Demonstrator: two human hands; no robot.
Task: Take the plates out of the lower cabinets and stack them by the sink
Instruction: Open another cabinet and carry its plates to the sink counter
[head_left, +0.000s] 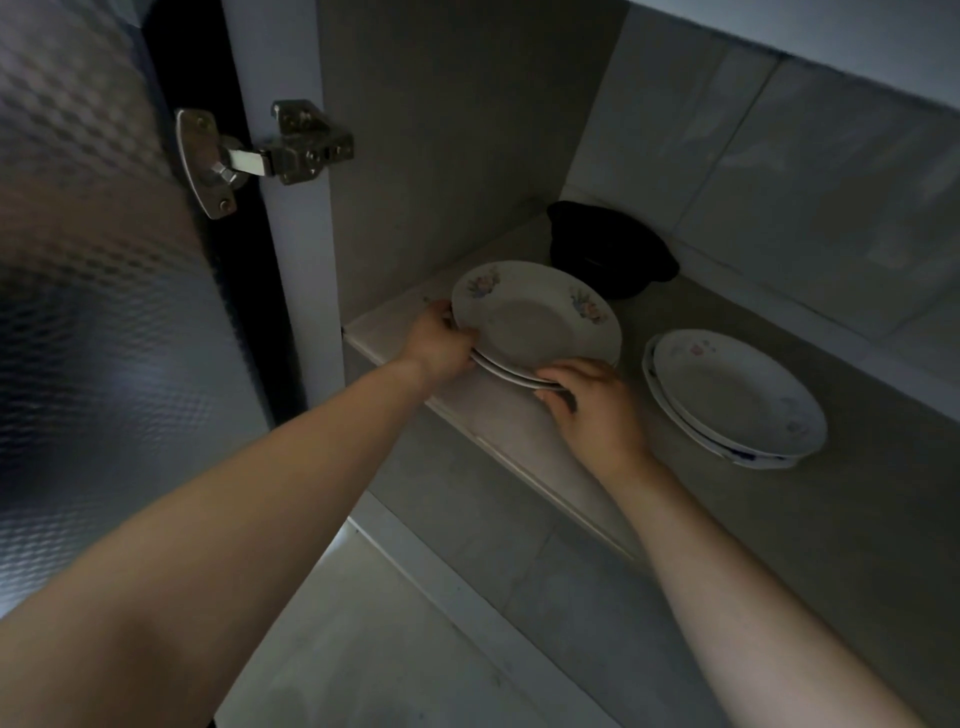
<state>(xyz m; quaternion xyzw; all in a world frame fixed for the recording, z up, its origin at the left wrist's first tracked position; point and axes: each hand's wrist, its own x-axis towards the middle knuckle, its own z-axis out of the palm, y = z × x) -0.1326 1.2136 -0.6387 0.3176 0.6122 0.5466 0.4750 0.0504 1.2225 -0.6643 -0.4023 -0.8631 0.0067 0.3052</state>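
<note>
Early going: your left hand (441, 347) and right hand (595, 410), grip curled, pinch the left plate stack (535, 322) on the shelf (498, 421); right plate stack (737, 395) untouched.

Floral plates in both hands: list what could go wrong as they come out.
The left hand and right hand grip the floral plates only at the rims; the upper one looks tilted and might slide off.
The second stack sits close beside the right hand; a sideways swing could knock it.
The open cabinet door stands close on the left; the plates could clip it.
</note>
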